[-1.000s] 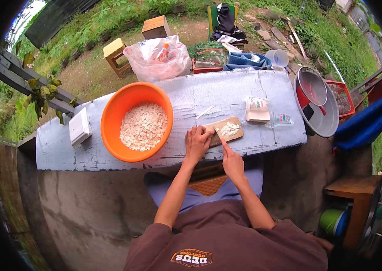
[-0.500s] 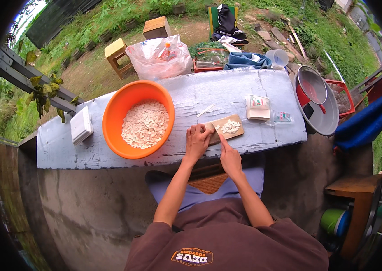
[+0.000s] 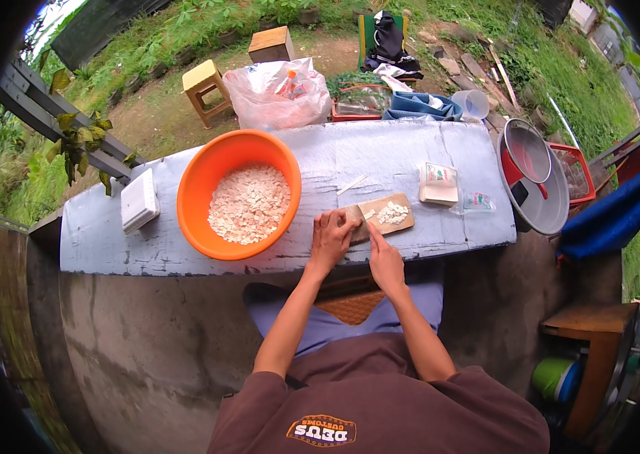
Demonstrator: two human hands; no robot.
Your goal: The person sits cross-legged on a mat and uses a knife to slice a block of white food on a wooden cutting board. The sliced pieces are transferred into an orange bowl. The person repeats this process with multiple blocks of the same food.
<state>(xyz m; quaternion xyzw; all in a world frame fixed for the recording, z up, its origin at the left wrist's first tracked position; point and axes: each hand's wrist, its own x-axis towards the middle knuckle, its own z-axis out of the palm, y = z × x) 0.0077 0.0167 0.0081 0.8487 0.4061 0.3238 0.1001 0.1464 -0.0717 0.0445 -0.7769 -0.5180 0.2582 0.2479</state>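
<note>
Only the view has shifted slightly; both hands remain at a flat, rectangular wooden board point(image 3: 397, 227) on the pale grey surface point(image 3: 321, 155). The right hand point(image 3: 386, 262) has its fingers closed around a thin-bladed knife point(image 3: 365, 218), near small white chopped pieces point(image 3: 393, 213). The left hand point(image 3: 330, 237) bends over the board's left end, its grip hidden.
</note>
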